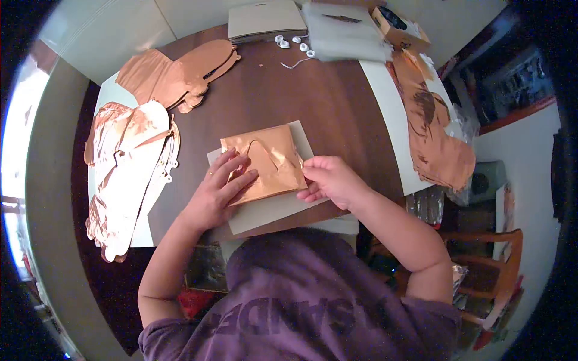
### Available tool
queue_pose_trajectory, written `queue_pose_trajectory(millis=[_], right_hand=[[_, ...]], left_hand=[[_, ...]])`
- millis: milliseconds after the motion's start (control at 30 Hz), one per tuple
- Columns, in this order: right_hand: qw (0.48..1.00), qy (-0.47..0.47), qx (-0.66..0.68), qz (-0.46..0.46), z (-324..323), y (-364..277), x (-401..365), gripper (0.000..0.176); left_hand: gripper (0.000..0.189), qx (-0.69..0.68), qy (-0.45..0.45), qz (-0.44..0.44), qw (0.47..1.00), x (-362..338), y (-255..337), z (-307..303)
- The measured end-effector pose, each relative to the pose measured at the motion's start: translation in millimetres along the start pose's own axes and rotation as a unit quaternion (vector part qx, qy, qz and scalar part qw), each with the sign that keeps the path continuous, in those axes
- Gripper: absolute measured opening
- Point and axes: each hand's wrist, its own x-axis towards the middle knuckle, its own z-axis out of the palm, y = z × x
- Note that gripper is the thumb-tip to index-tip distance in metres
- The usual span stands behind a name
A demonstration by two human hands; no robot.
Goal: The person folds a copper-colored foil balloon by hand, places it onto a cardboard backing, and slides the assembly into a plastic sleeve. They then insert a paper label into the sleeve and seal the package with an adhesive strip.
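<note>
A square copper-coloured packet (276, 180) with a shiny, wrinkled surface lies on a pale cardboard sheet (253, 222) near the front of the table. An arch-shaped line shows on its upper face. My left hand (218, 186) rests on the packet's left side, fingers spread and lying on the top; a ring is on one finger. At the right edge, my right hand (331, 180) grips the packet between thumb and forefinger, the other fingers curled just below. The underside of the packet is hidden.
Copper-coloured shaped sheets lie in stacks at the back left (174, 75), left (129, 156) and right (436, 132). Along the back are a cardboard stack (265, 21), small white coils (283, 42), translucent bubble wrap (346, 36) and an open box (400, 30). A wooden chair (506, 265) stands right.
</note>
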Motion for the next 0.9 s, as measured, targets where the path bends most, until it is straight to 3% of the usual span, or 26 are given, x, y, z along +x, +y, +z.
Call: queue_pose_trajectory(millis=[100,200,300,367,433,567,700,900], right_hand=[[0.999,0.007,-0.037,0.01,2.6,-4.6,1.8,0.023],[1.0,0.0,-0.02,0.018,2.3,-6.4,2.7,0.023],[0.999,-0.001,-0.018,0.037,1.2,-9.2,2.8,0.022],[0.999,-0.007,-0.021,0.042,-0.5,-8.4,4.5,0.02],[0.998,-0.01,-0.031,0.046,1.0,-9.9,6.4,0.02],[0.997,-0.003,-0.055,0.056,6.3,-13.6,6.3,0.021],[0.996,-0.003,-0.066,0.054,6.8,-13.1,7.3,0.021],[0.995,0.0,-0.097,0.029,4.0,-12.0,9.2,0.021]], left_hand=[[0.068,0.008,0.046,-0.019,0.999,-2.5,2.6,-6.9],[0.075,-0.021,0.069,-0.112,0.991,-10.2,15.1,-13.3],[0.072,-0.086,0.16,-0.191,0.965,-23.9,16.2,-5.4],[0.062,-0.2,0.165,-0.297,0.919,-27.4,27.7,-8.7],[0.057,-0.35,0.171,-0.378,0.84,-26.7,34.3,-13.3],[0.06,-0.383,0.177,-0.407,0.81,-27.5,27.9,-14.0],[0.061,-0.459,0.24,-0.396,0.758,-28.0,26.9,-2.8],[0.065,-0.43,0.189,-0.438,0.767,-20.6,29.4,-4.6]])
